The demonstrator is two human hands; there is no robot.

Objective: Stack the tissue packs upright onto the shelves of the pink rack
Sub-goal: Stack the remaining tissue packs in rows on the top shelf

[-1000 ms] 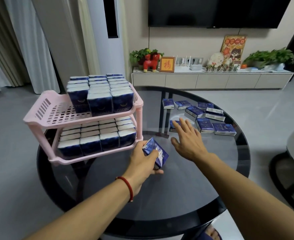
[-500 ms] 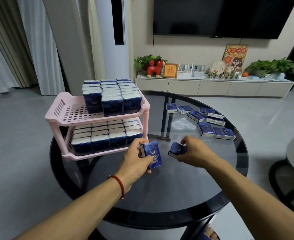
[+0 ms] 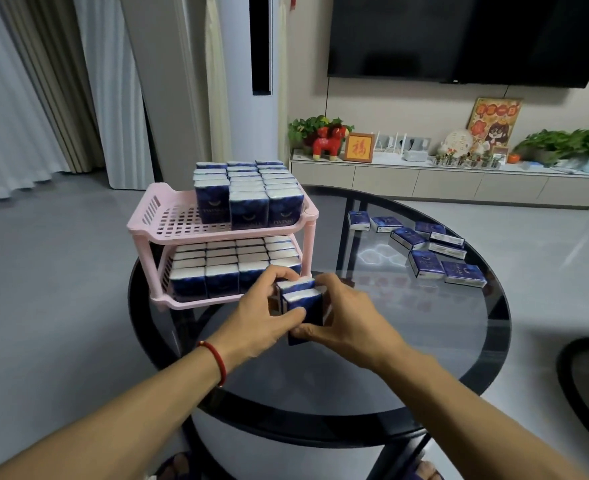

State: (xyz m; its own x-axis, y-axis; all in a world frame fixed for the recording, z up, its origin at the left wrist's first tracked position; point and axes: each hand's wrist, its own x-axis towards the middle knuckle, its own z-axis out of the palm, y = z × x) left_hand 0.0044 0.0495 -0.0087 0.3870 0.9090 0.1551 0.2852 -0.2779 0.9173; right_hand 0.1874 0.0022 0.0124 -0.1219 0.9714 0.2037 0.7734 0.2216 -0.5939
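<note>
While gripped, two packs (image 3: 301, 301) upright.

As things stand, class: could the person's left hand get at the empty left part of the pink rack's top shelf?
Probably yes. That bare stretch of the pink plastic rack lies open from above, but the left hand and right hand both grip two upright blue tissue packs.

Both hands meet over the round glass bench (image 3: 424, 341), just in front of the pink rack (image 3: 154, 216). The left hand (image 3: 258, 323) and the right hand (image 3: 348, 323) together clasp two tissue packs (image 3: 301, 301), held upright and pressed face to face. The rack, at ten o'clock from the hands, carries upright packs on both shelves. Loose packs (image 3: 424, 261) lie flat on the bench at two o'clock, well apart from the hands.
</note>
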